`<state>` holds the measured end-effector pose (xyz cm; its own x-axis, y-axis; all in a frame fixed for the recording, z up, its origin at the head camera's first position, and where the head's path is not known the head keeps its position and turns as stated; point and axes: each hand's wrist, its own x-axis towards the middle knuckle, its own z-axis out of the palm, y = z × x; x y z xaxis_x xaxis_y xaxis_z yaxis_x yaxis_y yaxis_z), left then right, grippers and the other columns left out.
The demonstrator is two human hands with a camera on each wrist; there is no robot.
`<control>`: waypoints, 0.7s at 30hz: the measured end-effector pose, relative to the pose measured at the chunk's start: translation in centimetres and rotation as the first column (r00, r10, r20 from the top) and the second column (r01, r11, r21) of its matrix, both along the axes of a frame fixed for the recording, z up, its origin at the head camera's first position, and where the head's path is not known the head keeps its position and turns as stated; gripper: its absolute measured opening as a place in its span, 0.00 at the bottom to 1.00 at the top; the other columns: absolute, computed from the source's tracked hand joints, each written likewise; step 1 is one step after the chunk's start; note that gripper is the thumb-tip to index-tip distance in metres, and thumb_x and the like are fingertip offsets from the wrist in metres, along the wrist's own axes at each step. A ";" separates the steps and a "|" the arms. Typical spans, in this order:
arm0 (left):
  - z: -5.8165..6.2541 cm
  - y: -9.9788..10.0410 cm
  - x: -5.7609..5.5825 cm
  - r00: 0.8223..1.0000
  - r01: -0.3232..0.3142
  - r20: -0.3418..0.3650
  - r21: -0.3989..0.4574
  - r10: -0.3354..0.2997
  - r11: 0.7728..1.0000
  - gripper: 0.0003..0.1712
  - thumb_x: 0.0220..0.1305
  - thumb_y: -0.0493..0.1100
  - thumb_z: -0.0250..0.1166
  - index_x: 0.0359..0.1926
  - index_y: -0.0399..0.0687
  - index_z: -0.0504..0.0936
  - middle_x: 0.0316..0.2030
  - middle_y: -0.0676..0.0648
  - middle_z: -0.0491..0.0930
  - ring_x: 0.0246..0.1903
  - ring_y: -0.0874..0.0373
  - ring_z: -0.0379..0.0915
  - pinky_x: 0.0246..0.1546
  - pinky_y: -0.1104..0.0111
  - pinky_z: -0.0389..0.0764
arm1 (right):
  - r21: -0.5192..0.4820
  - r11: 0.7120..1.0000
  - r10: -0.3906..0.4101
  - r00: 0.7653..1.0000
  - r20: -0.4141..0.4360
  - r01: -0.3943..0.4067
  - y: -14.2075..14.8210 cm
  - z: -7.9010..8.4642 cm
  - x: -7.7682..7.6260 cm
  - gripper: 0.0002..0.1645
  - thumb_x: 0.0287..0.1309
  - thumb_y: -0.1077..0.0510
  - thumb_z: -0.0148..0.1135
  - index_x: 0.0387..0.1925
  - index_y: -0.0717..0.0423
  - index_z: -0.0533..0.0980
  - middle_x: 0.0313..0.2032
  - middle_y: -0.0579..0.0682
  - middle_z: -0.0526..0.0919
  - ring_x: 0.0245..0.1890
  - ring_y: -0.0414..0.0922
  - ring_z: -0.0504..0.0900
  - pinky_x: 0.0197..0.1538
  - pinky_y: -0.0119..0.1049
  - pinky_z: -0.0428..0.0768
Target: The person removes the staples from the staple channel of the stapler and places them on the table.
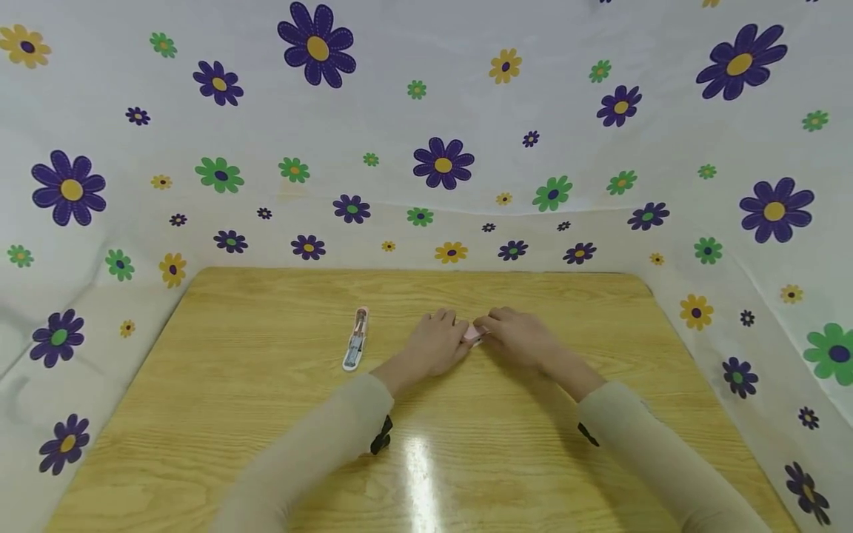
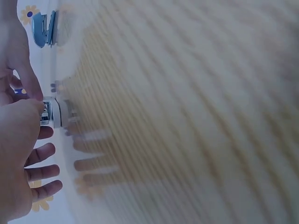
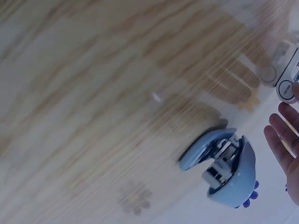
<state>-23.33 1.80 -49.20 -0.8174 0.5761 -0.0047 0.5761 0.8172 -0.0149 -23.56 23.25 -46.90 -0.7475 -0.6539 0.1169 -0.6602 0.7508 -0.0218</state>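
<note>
Left hand (image 1: 436, 344) and right hand (image 1: 525, 340) both pinch the small pink stapler (image 1: 474, 334) just right of frame centre, where uneven pressure could twist it loose!

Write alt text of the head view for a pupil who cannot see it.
A person's left hand and right hand hold a small pink object at a wooden table. A slim white-rimmed item lies to their left; flowered sheeting rises behind.

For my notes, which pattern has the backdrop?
Purple, green and yellow flowers; head view shows the backdrop best.
</note>
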 end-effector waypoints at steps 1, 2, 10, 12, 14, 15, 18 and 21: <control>0.1 -0.2 0.1 1.000 0.001 0.002 0.003 -0.001 1.000 0.30 0.84 0.64 0.43 0.70 0.53 0.75 0.67 0.41 0.77 0.69 0.45 0.73 0.67 0.49 0.79 | -0.002 1.000 0.007 1.000 0.000 -0.007 -0.2 0.0 0.0 0.18 0.71 0.56 0.68 0.60 0.51 0.82 0.47 0.51 0.87 0.48 0.51 0.87 0.47 0.46 0.88; 0.1 -0.5 0.3 1.000 0.001 0.001 0.010 -0.001 1.000 0.30 0.84 0.64 0.44 0.69 0.53 0.75 0.67 0.41 0.77 0.69 0.45 0.73 0.66 0.49 0.79 | -0.002 1.000 0.013 1.000 -0.004 -0.013 -0.4 0.0 0.1 0.18 0.71 0.56 0.68 0.60 0.50 0.82 0.47 0.51 0.87 0.48 0.50 0.87 0.47 0.45 0.88; 0.4 -3.2 1.6 1.000 0.008 -0.013 0.065 -0.007 0.998 0.24 0.82 0.64 0.50 0.56 0.53 0.81 0.55 0.43 0.83 0.58 0.45 0.79 0.57 0.49 0.83 | -0.009 0.996 0.083 0.996 -0.026 -0.084 -2.2 -0.4 0.3 0.17 0.73 0.54 0.66 0.60 0.46 0.82 0.46 0.49 0.87 0.44 0.46 0.86 0.43 0.41 0.87; 0.4 -3.8 1.9 1.000 0.017 -0.016 0.069 -0.016 0.997 0.25 0.82 0.63 0.50 0.57 0.53 0.81 0.54 0.43 0.83 0.57 0.45 0.79 0.58 0.48 0.83 | -0.015 0.995 0.098 0.995 -0.029 -0.099 -2.7 -0.6 0.4 0.17 0.73 0.54 0.65 0.60 0.46 0.82 0.46 0.48 0.86 0.44 0.45 0.86 0.43 0.39 0.86; 0.3 -4.5 2.2 1.000 0.020 -0.014 0.073 -0.019 0.997 0.26 0.82 0.63 0.50 0.59 0.52 0.81 0.53 0.43 0.83 0.56 0.46 0.79 0.57 0.49 0.82 | -0.020 0.993 0.118 0.992 -0.036 -0.119 -3.2 -0.6 0.6 0.17 0.73 0.54 0.65 0.60 0.45 0.82 0.46 0.47 0.86 0.43 0.44 0.85 0.42 0.38 0.86; 0.2 -4.9 2.3 1.000 0.019 -0.014 0.072 -0.018 0.997 0.26 0.82 0.63 0.50 0.60 0.52 0.81 0.53 0.44 0.82 0.56 0.46 0.79 0.57 0.49 0.82 | -0.022 0.991 0.133 0.990 -0.043 -0.134 -3.5 -0.7 0.6 0.17 0.73 0.54 0.65 0.60 0.45 0.82 0.46 0.47 0.86 0.43 0.43 0.85 0.42 0.37 0.86; 0.1 -6.0 2.8 1.000 0.013 -0.028 0.081 -0.010 0.997 0.26 0.81 0.64 0.51 0.59 0.52 0.82 0.49 0.45 0.83 0.51 0.47 0.78 0.52 0.52 0.82 | -0.024 0.983 0.179 0.982 -0.064 -0.181 -4.5 -0.9 0.7 0.16 0.74 0.54 0.65 0.59 0.45 0.82 0.46 0.46 0.86 0.43 0.42 0.85 0.41 0.36 0.86; 0.1 -6.9 3.2 0.999 0.012 -0.054 0.087 -0.008 0.996 0.25 0.81 0.64 0.53 0.55 0.52 0.83 0.45 0.46 0.83 0.47 0.48 0.79 0.47 0.54 0.82 | -0.031 0.978 0.205 0.976 -0.072 -0.207 -5.4 -0.9 0.7 0.16 0.74 0.54 0.65 0.59 0.44 0.83 0.46 0.45 0.86 0.44 0.42 0.86 0.44 0.36 0.86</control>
<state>-20.11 -5.12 -49.11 -0.8094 0.5804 0.0894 0.5844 0.8111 0.0251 -22.82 17.89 -47.82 -0.5866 -0.7872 0.1905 -0.8016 0.5978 0.0022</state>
